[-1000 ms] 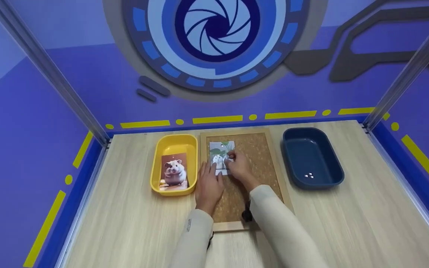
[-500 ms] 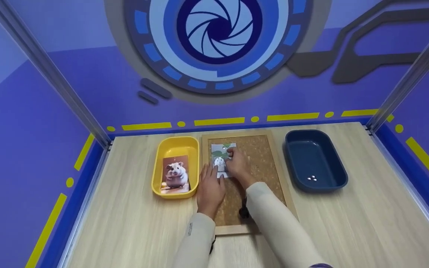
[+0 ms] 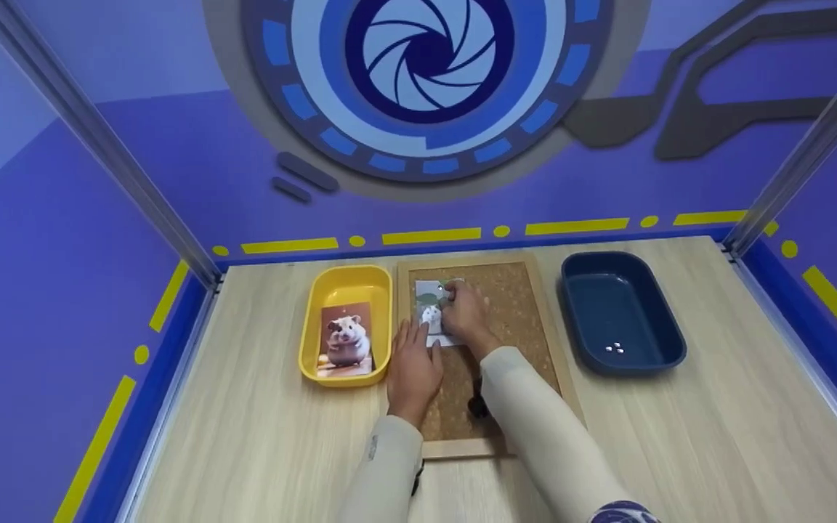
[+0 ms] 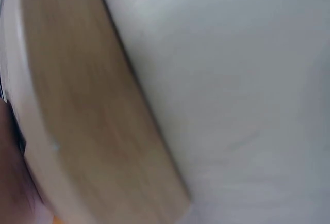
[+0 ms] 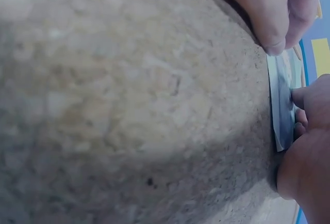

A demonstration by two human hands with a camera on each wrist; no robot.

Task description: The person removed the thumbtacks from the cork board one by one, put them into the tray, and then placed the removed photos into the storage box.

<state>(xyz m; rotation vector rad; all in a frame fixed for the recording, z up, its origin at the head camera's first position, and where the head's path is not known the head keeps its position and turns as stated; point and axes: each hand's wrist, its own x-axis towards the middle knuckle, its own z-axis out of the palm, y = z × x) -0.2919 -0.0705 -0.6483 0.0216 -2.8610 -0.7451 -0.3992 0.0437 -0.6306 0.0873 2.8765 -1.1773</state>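
In the head view, a photo print of white hamsters with green leaves (image 3: 431, 312) lies on the upper left of a cork board (image 3: 509, 327). A small shiny pin head (image 3: 440, 288) shows near its top edge. My left hand (image 3: 415, 374) lies palm down, straight fingertips touching the print's lower left part. Over the print's right side is my right hand (image 3: 466, 312), fingers bent, fingertips beside the pin head. The right wrist view shows its fingertips (image 5: 276, 46) at the print's edge (image 5: 281, 105); whether they pinch anything is hidden. The left wrist view shows mostly the wooden frame (image 4: 103, 105) and a blurred pale surface.
Left of the board stands a yellow tray (image 3: 309, 319) holding another hamster photo (image 3: 346, 341). To the right, a navy tray (image 3: 662, 349) contains a few small shiny pins (image 3: 615, 349). Blue printed panels (image 3: 128, 218) enclose the wooden table (image 3: 244, 436) at the back and sides.
My right hand's fingertips have edged upward along the print, nearer to the pin head. The left hand stays at the lower left part. The view has shifted slightly.
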